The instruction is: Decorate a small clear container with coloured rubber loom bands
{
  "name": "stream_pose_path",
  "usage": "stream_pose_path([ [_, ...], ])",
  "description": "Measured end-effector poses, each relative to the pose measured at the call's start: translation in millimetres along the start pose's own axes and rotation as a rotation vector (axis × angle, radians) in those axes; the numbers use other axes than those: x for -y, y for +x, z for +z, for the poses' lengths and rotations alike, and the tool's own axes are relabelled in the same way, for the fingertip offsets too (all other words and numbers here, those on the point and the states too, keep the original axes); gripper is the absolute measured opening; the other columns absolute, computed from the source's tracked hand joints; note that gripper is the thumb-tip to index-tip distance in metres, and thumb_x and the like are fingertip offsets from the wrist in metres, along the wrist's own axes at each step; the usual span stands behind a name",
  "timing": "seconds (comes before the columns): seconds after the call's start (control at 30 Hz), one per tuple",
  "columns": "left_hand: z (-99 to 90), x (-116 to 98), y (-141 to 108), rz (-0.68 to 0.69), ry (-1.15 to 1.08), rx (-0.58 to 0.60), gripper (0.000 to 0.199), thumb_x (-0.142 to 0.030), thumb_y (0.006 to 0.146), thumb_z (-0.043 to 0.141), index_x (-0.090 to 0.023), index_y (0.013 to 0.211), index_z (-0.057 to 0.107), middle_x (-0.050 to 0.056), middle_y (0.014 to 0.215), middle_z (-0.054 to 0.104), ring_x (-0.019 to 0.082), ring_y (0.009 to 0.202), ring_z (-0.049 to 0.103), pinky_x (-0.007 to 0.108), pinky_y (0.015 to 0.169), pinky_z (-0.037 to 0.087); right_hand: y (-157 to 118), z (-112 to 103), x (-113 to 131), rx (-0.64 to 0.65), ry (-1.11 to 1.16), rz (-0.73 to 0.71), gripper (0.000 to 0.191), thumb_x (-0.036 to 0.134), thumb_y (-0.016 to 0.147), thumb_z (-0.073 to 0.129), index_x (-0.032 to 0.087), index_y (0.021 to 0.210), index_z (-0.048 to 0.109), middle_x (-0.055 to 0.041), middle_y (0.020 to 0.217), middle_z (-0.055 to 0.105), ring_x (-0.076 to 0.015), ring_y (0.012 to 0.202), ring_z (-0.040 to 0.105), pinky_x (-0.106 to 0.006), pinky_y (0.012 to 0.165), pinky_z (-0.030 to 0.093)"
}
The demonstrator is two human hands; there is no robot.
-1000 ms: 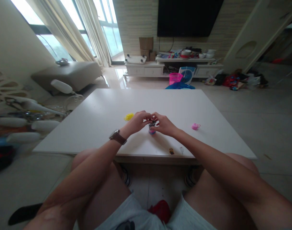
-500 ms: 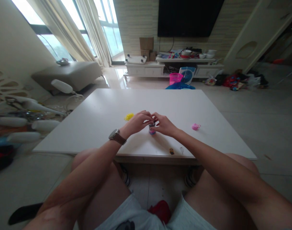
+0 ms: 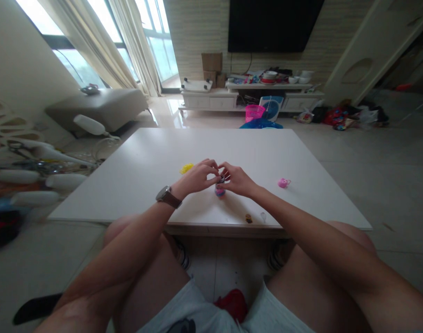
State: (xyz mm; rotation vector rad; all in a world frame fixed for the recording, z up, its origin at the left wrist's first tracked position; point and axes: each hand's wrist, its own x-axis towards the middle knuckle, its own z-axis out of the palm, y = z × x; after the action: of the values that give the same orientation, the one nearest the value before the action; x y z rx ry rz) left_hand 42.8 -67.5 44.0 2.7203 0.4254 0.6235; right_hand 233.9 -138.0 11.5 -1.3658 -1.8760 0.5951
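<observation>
A small container (image 3: 220,191) with a dark upper part and a pink and blue base stands upright on the white table (image 3: 156,185). Around its upper part, from the right, curl the fingers of my right hand (image 3: 237,180). My left hand (image 3: 199,177), with a watch at the wrist, pinches at the dark top from the left. What lies between the fingertips is too small to make out. Left of the container, beyond my left hand, is a yellow tangled item (image 3: 186,168).
A pink round item (image 3: 284,183) lies on the table's right side. Near the front edge are a small dark-and-yellow piece (image 3: 248,218) and a clear piece (image 3: 263,216). Past the far edge stand a pink basket (image 3: 255,112) and a low cabinet (image 3: 211,102).
My left hand has shifted very slightly, and more of the container's dark top shows between my hands. The items on the table have stayed in place.
</observation>
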Motion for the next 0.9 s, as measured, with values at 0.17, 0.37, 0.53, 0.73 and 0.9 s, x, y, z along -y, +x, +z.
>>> stream_pose_path([
  [0.17,4.8,0.9,-1.0,-0.038,-0.003,0.111,0.028,-0.043,0.092,0.060,-0.021,0.090,0.077,0.008,0.101,0.061,0.023,0.102,0.057,0.038,0.096,0.045,-0.2,1.0,1.2,0.003,0.048,-0.030,0.038,0.015,0.072,0.076,0.020,0.105,0.057,-0.0008,0.087,0.067,-0.0146,0.074,0.066,-0.026,0.068,0.053],
  [0.37,6.0,-0.4,1.6,-0.045,0.011,0.143,0.029,-0.042,0.093,0.056,-0.020,0.088,0.074,0.008,0.099,0.059,0.023,0.100,0.057,0.037,0.094,0.046,-1.1,-0.5,3.7,0.010,0.061,-0.040,0.039,0.013,0.071,0.075,0.020,0.106,0.058,-0.0002,0.088,0.068,-0.0140,0.074,0.066,-0.025,0.068,0.053],
  [0.53,3.1,1.0,0.1,-0.082,-0.056,0.058,0.024,-0.038,0.088,0.064,-0.019,0.100,0.070,0.007,0.100,0.061,0.020,0.092,0.060,0.033,0.087,0.049,-1.0,-0.2,1.3,0.008,0.040,-0.044,0.034,0.016,0.074,0.075,0.021,0.103,0.059,0.0000,0.089,0.068,-0.0133,0.074,0.065,-0.024,0.068,0.052],
  [0.73,6.4,0.7,-2.7,-0.064,-0.043,0.165,0.023,-0.032,0.093,0.054,-0.021,0.092,0.074,0.007,0.111,0.061,0.019,0.096,0.063,0.032,0.093,0.047,-0.8,0.1,0.9,0.000,0.043,-0.047,0.037,0.016,0.073,0.076,0.020,0.104,0.057,-0.0002,0.088,0.068,-0.0147,0.076,0.067,-0.024,0.067,0.051],
  [0.9,13.4,-2.3,3.6,-0.162,0.093,0.228,0.026,-0.034,0.091,0.054,-0.021,0.083,0.075,0.006,0.104,0.063,0.020,0.093,0.064,0.032,0.087,0.048,-0.5,4.9,-0.1,0.037,0.027,-0.066,0.040,0.014,0.072,0.074,0.021,0.107,0.057,0.0007,0.089,0.068,-0.0145,0.078,0.065,-0.024,0.069,0.050],
])
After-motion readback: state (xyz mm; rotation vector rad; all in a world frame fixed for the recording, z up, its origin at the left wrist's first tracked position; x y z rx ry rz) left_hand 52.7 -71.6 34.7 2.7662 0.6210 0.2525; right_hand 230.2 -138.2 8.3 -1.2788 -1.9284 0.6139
